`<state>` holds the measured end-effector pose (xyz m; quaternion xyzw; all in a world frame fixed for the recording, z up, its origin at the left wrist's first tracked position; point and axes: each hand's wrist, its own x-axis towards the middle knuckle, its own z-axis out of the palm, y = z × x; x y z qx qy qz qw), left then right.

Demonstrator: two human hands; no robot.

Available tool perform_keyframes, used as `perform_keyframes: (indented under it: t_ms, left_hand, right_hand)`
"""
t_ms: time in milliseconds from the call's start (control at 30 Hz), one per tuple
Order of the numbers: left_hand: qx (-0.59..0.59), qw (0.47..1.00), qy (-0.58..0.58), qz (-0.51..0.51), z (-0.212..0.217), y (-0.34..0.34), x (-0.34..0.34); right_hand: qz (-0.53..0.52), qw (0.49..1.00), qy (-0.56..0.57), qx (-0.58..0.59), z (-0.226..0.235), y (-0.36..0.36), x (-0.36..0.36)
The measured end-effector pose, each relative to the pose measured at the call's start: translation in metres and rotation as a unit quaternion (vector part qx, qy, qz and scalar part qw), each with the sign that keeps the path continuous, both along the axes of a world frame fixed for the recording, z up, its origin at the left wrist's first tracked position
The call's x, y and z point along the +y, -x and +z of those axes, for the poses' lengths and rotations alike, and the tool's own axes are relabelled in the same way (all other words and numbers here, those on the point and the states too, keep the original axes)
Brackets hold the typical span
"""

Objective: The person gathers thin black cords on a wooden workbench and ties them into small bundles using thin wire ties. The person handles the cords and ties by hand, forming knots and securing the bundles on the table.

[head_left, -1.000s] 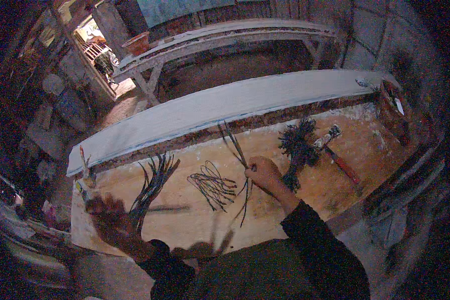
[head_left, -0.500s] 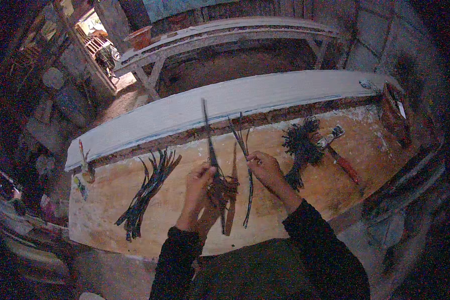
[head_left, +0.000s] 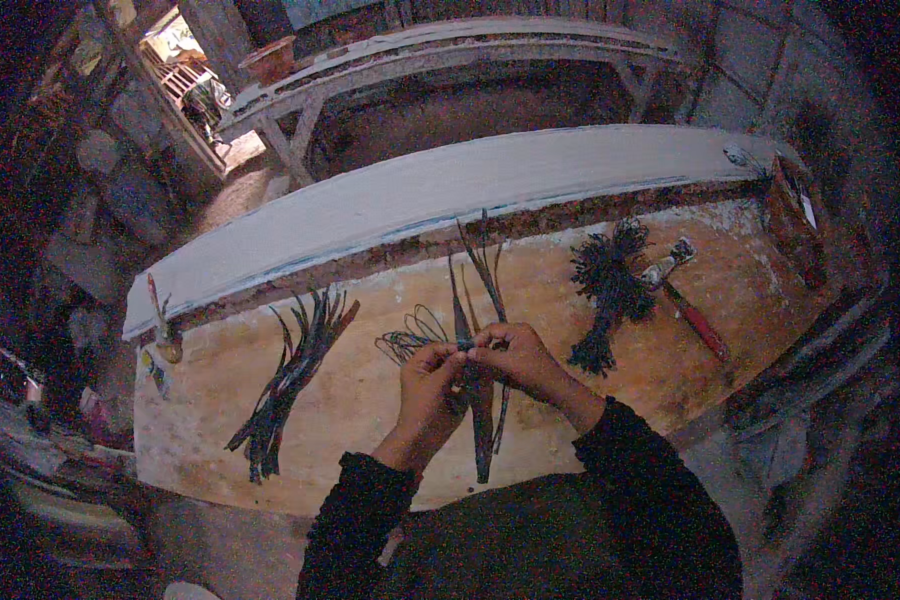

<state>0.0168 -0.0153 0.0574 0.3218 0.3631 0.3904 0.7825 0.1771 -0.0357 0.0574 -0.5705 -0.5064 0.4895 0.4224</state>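
My left hand [head_left: 434, 388] and my right hand [head_left: 522, 362] meet above the middle of the board, fingertips pinched together on a dark flat strip [head_left: 461, 318]. It stands up from between them as a narrow point. Below the hands hangs a brownish dark strip end [head_left: 483, 440]; whether it is the same piece I cannot tell. Loops of thin dark cord [head_left: 410, 338] fan out just past my left fingers; where they end is hidden. Behind my right hand lie a few loose dark strips [head_left: 490, 282], partly covered by it.
To the left is a bundle of dark strips [head_left: 295, 385]. A bunch with curly ends [head_left: 610, 285] lies to the right, beside a red-handled tool [head_left: 698, 325]. A long whitish plank [head_left: 450, 185] borders the wooden board [head_left: 190, 430]. A brown container [head_left: 798, 225] stands far right.
My hands were apart; they have come together on the strip. My right hand has let go of the loose strips. Cord loops now show beside my left hand.
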Motion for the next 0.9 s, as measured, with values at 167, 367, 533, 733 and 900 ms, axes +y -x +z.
perform_keyframes:
  t_ms: [167,367,533,733,900]
  left_hand:
    - [-0.019,1.000,0.004,0.003,0.004,-0.004,-0.004]
    - [0.050,0.996,-0.074,-0.016,-0.015,-0.001,0.001]
    - [0.066,0.986,-0.149,-0.012,-0.005,-0.006,-0.002]
    - [-0.053,0.997,-0.016,-0.055,-0.007,-0.004,-0.006]
    - [-0.097,0.988,0.056,-0.108,0.012,0.005,-0.010]
  right_hand:
    - [-0.017,0.996,-0.044,-0.080,0.005,0.000,-0.002]
    - [-0.026,0.978,-0.152,-0.142,-0.009,0.001,0.001]
    - [-0.022,0.971,-0.151,-0.182,-0.011,0.002,0.000]
    - [-0.021,0.978,-0.146,-0.150,-0.005,0.002,-0.001]
    - [-0.033,0.975,-0.126,-0.179,-0.008,-0.002,0.001]
